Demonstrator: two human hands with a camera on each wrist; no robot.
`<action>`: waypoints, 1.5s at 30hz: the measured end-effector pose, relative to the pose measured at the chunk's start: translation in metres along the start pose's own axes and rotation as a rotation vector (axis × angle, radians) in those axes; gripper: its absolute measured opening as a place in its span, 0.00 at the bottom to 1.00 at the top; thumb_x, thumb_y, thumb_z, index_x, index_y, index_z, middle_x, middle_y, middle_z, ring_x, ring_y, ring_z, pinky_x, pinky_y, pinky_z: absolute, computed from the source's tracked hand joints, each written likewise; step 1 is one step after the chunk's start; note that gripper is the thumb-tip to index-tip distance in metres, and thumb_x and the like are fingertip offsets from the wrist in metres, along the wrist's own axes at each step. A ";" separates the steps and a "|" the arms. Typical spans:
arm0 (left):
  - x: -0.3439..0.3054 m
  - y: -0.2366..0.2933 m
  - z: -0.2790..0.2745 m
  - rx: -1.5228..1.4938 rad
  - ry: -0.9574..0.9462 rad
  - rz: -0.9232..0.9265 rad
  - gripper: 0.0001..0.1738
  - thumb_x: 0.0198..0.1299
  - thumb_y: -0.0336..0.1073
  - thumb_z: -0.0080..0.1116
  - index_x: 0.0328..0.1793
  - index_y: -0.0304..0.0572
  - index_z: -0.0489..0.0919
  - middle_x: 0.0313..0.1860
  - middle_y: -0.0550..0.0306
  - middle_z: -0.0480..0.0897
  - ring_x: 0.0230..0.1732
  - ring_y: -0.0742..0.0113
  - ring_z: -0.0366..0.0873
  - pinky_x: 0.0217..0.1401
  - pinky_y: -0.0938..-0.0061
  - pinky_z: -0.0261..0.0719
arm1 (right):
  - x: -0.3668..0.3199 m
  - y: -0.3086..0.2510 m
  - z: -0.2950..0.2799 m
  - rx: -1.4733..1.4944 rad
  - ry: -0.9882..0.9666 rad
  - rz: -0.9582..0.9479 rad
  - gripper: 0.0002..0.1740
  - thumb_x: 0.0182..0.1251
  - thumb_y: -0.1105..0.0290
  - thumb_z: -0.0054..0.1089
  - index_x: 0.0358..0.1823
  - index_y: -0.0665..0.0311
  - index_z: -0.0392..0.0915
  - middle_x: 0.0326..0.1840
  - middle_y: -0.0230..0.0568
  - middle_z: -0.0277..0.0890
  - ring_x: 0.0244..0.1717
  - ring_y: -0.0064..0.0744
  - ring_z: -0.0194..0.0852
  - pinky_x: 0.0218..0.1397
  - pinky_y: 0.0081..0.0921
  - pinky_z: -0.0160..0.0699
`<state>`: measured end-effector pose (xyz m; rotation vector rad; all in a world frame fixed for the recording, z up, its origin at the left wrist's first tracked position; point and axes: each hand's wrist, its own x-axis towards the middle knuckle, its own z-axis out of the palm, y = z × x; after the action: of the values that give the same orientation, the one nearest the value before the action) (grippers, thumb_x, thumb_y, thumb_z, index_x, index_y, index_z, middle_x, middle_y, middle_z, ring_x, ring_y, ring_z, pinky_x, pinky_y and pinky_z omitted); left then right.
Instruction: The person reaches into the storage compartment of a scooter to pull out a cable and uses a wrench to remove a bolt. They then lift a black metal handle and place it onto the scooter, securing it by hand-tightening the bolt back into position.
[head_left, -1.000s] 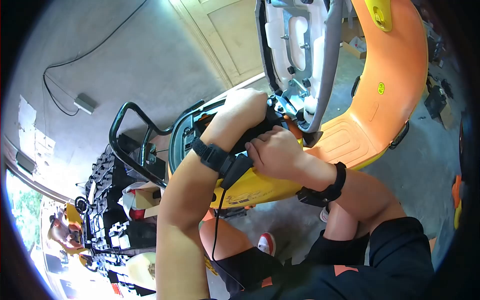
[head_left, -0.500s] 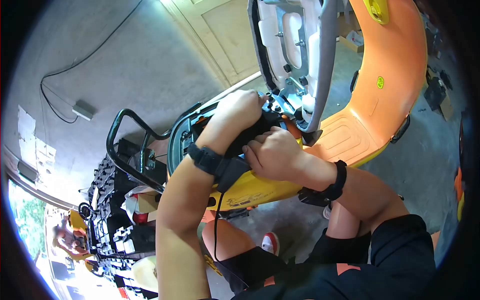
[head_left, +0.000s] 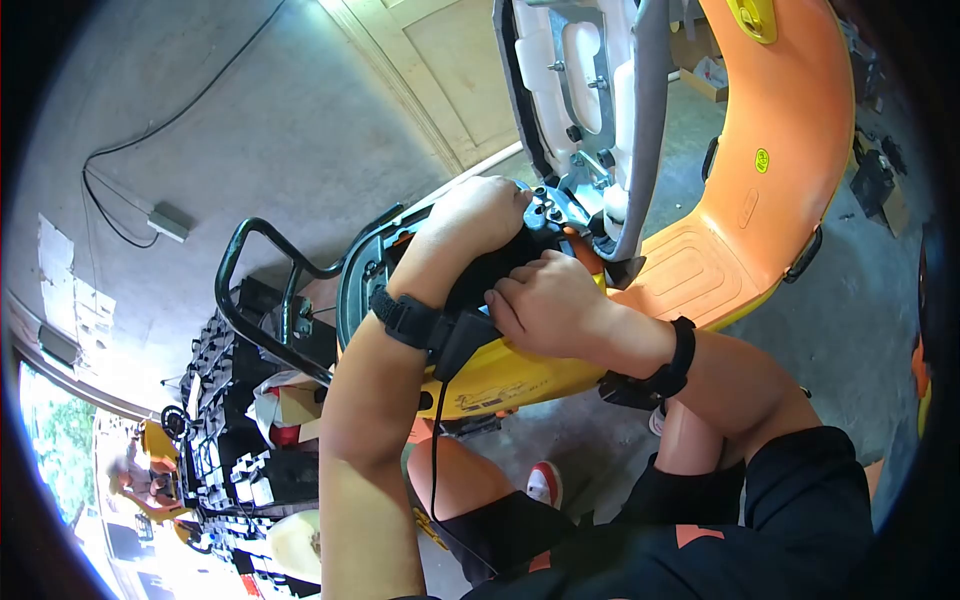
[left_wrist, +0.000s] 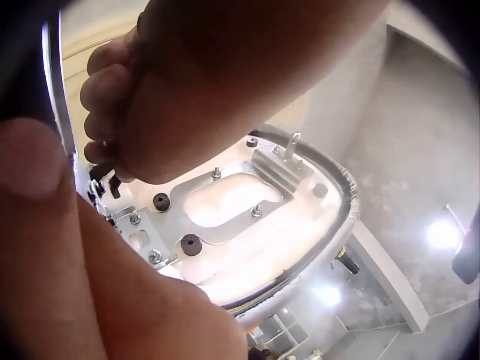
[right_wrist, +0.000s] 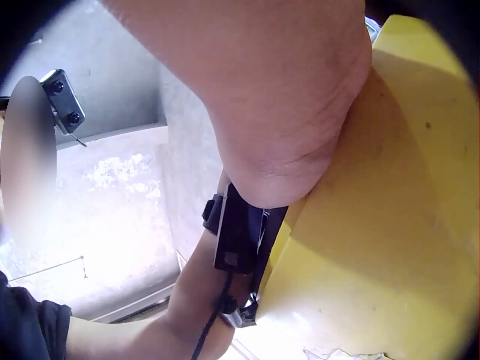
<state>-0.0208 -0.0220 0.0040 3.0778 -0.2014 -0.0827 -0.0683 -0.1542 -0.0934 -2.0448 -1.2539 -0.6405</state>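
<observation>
Over the opening under a raised seat [head_left: 600, 90], my left hand [head_left: 475, 215] is bent down with its fingers curled inward. My right hand [head_left: 555, 305] is curled at the near edge of the scooter's yellow side panel [head_left: 520, 380], close beside the left forearm. A dark part lies between the two hands, and I cannot tell what either holds. In the left wrist view, curled fingers [left_wrist: 105, 94] appear in front of the seat's pale underside [left_wrist: 247, 277] and its metal bracket [left_wrist: 172, 225]. The right wrist view has the heel of the right hand against the yellow panel [right_wrist: 390, 187].
A black rear rack bar [head_left: 228, 280] sticks out at the left. The orange footboard [head_left: 700, 275] and front shield [head_left: 790, 120] extend to the right. Black stacked parts [head_left: 215, 360] and an open carton [head_left: 300, 400] stand behind the rack. A wooden door [head_left: 440, 80] is at the back.
The head view has shifted slightly, with the raised seat a little further left in it. Both hands stay at the opening under the seat, with only slight movement.
</observation>
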 end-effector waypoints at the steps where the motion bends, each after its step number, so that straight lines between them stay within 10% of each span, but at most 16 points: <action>1: 0.000 -0.001 0.002 -0.007 0.053 -0.004 0.27 0.75 0.50 0.47 0.44 0.35 0.89 0.47 0.36 0.87 0.52 0.36 0.84 0.60 0.52 0.80 | 0.000 0.000 0.000 -0.002 0.014 -0.004 0.19 0.72 0.61 0.54 0.23 0.60 0.82 0.22 0.42 0.82 0.26 0.47 0.84 0.39 0.45 0.78; 32: 0.021 -0.025 0.021 -0.106 0.041 0.030 0.24 0.72 0.53 0.55 0.46 0.38 0.88 0.49 0.34 0.86 0.52 0.34 0.83 0.58 0.52 0.81 | 0.001 -0.001 -0.002 -0.002 0.019 -0.023 0.13 0.67 0.66 0.59 0.25 0.62 0.81 0.23 0.43 0.81 0.26 0.45 0.82 0.37 0.42 0.77; 45: 0.022 -0.034 0.020 -0.167 0.179 0.150 0.28 0.73 0.56 0.55 0.37 0.35 0.88 0.35 0.32 0.83 0.40 0.29 0.80 0.46 0.50 0.82 | 0.001 -0.005 -0.003 -0.032 -0.042 -0.012 0.14 0.69 0.66 0.56 0.27 0.64 0.83 0.25 0.47 0.82 0.27 0.48 0.82 0.41 0.43 0.77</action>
<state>0.0039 0.0074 -0.0189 2.8724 -0.3924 0.1735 -0.0722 -0.1539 -0.0892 -2.0882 -1.2888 -0.6301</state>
